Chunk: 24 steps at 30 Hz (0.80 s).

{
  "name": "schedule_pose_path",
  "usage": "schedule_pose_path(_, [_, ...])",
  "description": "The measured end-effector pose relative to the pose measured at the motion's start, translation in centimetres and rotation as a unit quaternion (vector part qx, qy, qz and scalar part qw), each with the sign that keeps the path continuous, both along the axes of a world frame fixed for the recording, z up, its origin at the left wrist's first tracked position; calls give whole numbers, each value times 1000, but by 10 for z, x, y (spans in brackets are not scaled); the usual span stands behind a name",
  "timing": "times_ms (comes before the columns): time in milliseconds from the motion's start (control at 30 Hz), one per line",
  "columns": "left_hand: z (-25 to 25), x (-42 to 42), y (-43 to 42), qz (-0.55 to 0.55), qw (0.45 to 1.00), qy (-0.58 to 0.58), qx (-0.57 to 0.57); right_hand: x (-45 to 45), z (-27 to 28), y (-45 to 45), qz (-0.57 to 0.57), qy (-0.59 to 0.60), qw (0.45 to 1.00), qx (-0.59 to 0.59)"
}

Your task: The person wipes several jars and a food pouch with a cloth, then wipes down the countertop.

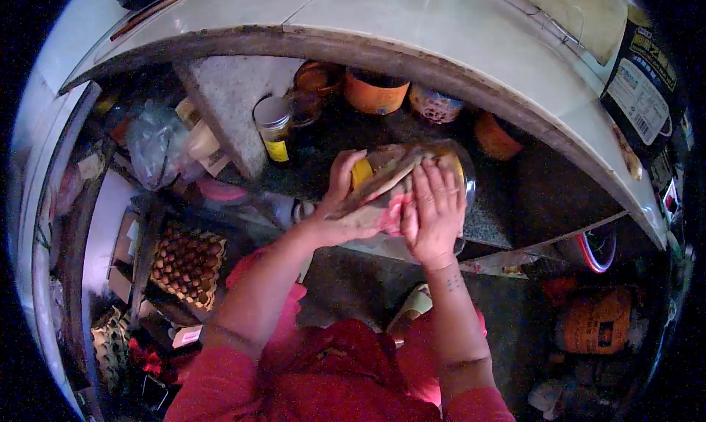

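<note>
The right hand (434, 212) lies on a brown cloth (379, 194), its fingers nearly straight and close together. The left hand (338, 214) is at the left side of this cloth, thumb raised; its other fingers are hidden, so I cannot tell if they pinch. The cloth is against a clear container (468, 173), in front of the low shelf (316, 153). On the shelf, to the far left, stands a metal-lidded jar (273, 124); an orange tub (376, 92) is farther back.
</note>
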<state>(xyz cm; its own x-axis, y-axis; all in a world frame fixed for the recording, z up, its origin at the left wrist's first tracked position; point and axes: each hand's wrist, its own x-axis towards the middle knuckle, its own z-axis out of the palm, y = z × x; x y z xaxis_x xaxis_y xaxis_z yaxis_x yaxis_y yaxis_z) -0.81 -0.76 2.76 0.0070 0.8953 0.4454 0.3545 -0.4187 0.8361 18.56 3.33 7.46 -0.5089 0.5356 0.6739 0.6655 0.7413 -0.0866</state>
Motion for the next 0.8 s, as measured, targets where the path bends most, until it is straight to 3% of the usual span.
schedule_pose_path(67, [9,4,-4,34,995,84,45,7,2,12,-48,10,999,0])
schedule_pose_path(100, [7,8,-5,26,998,36,36,13,2,18,-68,16,998,-3])
schedule_pose_path(200, [8,12,-8,56,989,132,45,28,-7,33,-118,58,991,-4])
schedule_pose_path(400, [4,16,-6,42,988,139,56,31,-20,37,-153,142,978,-28])
schedule_pose_path(533, [6,17,-5,49,987,125,87,9,-16,4,-70,55,996,-17])
schedule_pose_path(633, [10,11,-1,60,925,348,144,-15,-12,-28,13,33,998,-53])
schedule_pose_path(733, [-8,3,5,26,970,195,141,-25,-18,-41,66,0,998,-21])
schedule_pose_path(800, [-13,1,9,30,969,194,148,-23,-14,-36,86,-15,996,-17])
